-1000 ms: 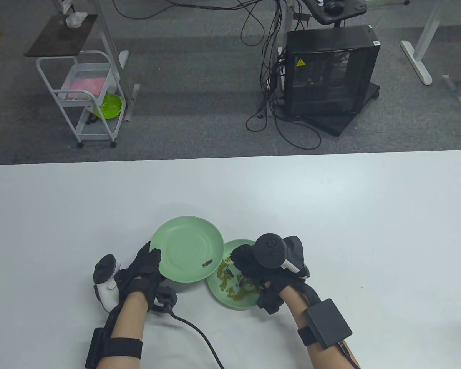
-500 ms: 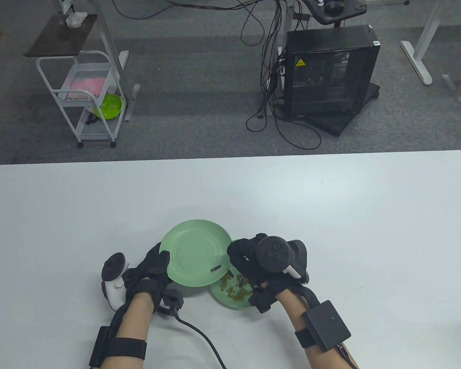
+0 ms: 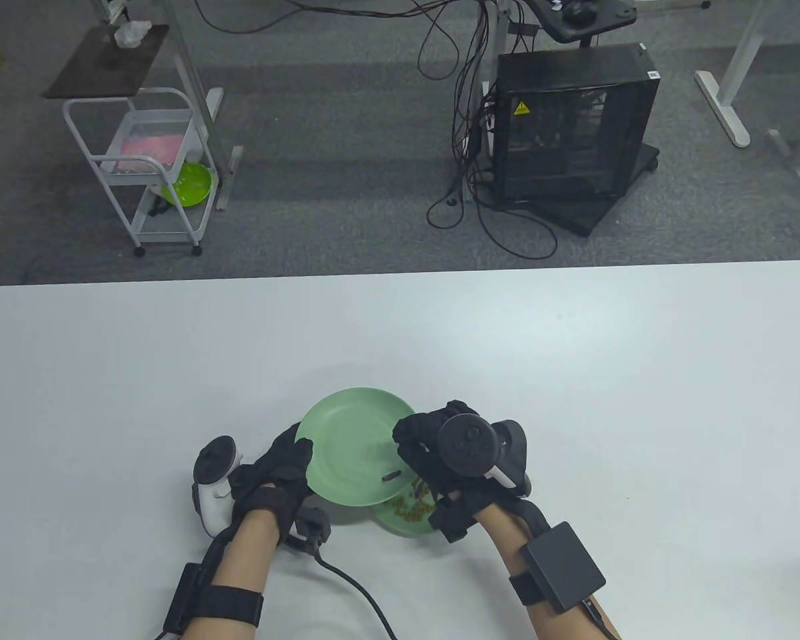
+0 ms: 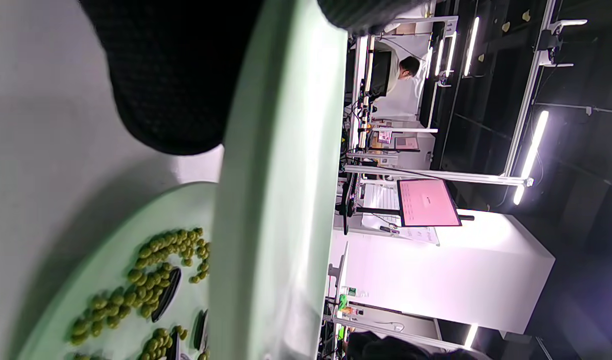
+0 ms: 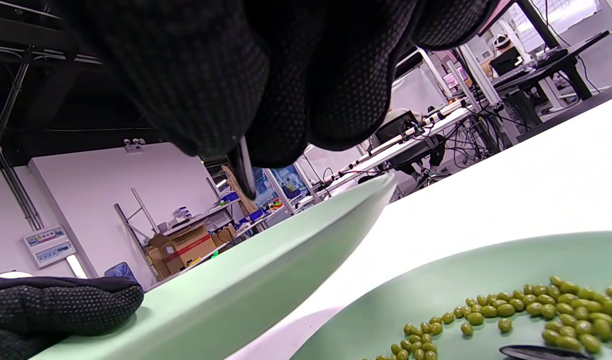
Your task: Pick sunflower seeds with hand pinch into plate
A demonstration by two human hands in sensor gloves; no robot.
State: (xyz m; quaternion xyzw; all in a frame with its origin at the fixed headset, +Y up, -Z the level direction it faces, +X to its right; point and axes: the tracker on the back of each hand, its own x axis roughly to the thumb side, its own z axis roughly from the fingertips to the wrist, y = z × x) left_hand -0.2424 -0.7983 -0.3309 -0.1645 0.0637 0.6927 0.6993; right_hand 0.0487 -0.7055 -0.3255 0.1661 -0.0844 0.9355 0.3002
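left hand (image 3: 277, 470): gripping the near-left rim of the upper plate (image 3: 353, 447), thumb on top, fingers underneath in the left wrist view; holding it lifted and tilted, its right edge overhanging the lower plate (image 3: 407, 523); judged to be bringing the target dish close beneath the right grip, shortening the carry.

right hand (image 3: 440, 460): fingertips (image 5: 225, 100) pressed together, clamping one dark sunflower seed (image 5: 245, 172), seed pointing down out of the pinch in the right wrist view; hovering just above the upper plate's right edge, not touching it; judged to be lining up for release over that plate.

upper plate: carrying one dark seed (image 3: 391, 476) near its right rim, just left of the right grip.

lower plate: resting on the desk (image 3: 573, 373) below and slightly behind the right grip, mostly hidden by plate and hand in the table view; holding scattered green beans (image 5: 546, 300) mixed with more dark seeds (image 4: 166, 294); beans judged to be there as distractors, calling for a fine pinch.

step judged: transferring, release not yet made; several seeds remaining among the beans.

risk judged: tilting of the upper plate letting loose seeds slide toward its low edge.
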